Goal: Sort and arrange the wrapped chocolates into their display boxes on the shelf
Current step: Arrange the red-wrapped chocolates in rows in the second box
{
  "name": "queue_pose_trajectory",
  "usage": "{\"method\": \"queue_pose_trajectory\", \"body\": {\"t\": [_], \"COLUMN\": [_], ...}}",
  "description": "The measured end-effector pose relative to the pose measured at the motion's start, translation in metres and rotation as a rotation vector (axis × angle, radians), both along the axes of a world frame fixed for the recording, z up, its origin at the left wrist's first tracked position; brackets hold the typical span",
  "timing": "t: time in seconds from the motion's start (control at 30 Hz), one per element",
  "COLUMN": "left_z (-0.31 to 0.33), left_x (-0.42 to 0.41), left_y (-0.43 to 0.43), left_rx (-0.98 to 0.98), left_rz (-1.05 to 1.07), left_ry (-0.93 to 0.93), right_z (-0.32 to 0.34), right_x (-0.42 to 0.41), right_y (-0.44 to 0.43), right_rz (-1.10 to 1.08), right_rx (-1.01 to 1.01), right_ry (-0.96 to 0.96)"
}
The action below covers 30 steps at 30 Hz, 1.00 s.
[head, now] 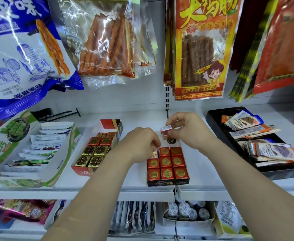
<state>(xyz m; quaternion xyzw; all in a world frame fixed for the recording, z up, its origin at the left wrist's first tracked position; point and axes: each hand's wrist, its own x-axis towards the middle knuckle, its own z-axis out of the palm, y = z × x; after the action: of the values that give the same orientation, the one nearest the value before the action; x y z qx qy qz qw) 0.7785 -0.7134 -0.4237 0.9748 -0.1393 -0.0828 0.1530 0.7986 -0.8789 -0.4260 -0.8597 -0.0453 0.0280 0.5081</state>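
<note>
One red-wrapped chocolate [166, 128] is pinched in the fingers of the right hand [186, 129], held above the back of the black display box [168, 183] on the white shelf [90, 190], where eight red chocolates [166, 162] sit in rows of three. The left hand [139, 145] reaches into the box's back-left corner, its fingers curled at a gold-marked piece [154, 154], though whether they grip it cannot be told. Just left stands a red box [83, 171] holding about ten gold and red chocolates [94, 152].
</note>
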Motion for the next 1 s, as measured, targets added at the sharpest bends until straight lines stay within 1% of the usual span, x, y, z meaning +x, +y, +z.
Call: {"method": "queue_pose_trajectory", "body": {"t": [0.17, 0.3, 0.33, 0.4, 0.43, 0.47, 0.53, 0.57, 0.63, 0.73, 0.77, 0.8, 0.9, 0.93, 1.0], "left_z": [-0.002, -0.003, -0.004, -0.005, -0.004, -0.004, -0.001, 0.002, 0.002, -0.002, -0.003, -0.003, -0.004, -0.004, -0.006], "left_x": [0.0, -0.001, -0.001, -0.001, 0.0, 0.001, 0.002, 0.003, 0.003, 0.003, 0.004, 0.004, 0.001, -0.001, -0.003], "left_y": [0.001, 0.004, 0.004, 0.007, 0.009, 0.011, 0.013, 0.014, 0.014, 0.017, 0.018, 0.018, 0.018, 0.018, 0.019], "left_rx": [-0.02, -0.025, -0.024, -0.051, -0.121, -0.233, -0.505, -0.61, -0.724, -0.764, -0.756, -0.728, -0.571, -0.507, -0.39], "left_rz": [-0.008, -0.007, -0.002, 0.035, 0.08, 0.143, 0.268, 0.298, 0.296, 0.308, 0.312, 0.31, 0.277, 0.26, 0.21], "left_ry": [0.056, 0.042, 0.033, 0.001, -0.018, -0.03, -0.025, -0.003, 0.06, 0.099, 0.087, 0.067, 0.046, 0.05, 0.045], "right_z": [-0.002, -0.004, -0.004, -0.002, -0.002, -0.002, -0.003, -0.003, -0.005, -0.004, -0.003, -0.004, -0.008, -0.011, -0.019], "right_x": [0.0, 0.002, 0.001, 0.0, 0.0, 0.0, -0.001, -0.002, -0.005, -0.006, -0.005, -0.003, 0.007, 0.009, 0.012], "right_y": [-0.002, -0.002, -0.002, 0.0, 0.001, 0.001, 0.004, 0.006, 0.009, 0.013, 0.014, 0.013, 0.002, -0.002, -0.006], "right_rz": [0.014, 0.031, 0.051, 0.082, 0.081, 0.074, 0.065, 0.074, 0.093, 0.099, 0.077, 0.035, -0.092, -0.098, -0.066], "right_rx": [0.119, 0.192, 0.224, 0.353, 0.415, 0.452, 0.456, 0.451, 0.46, 0.486, 0.451, 0.37, -0.032, -0.164, -0.343], "right_ry": [0.112, 0.172, 0.189, 0.234, 0.243, 0.24, 0.221, 0.212, 0.207, 0.192, 0.167, 0.12, -0.063, -0.103, -0.134]}}
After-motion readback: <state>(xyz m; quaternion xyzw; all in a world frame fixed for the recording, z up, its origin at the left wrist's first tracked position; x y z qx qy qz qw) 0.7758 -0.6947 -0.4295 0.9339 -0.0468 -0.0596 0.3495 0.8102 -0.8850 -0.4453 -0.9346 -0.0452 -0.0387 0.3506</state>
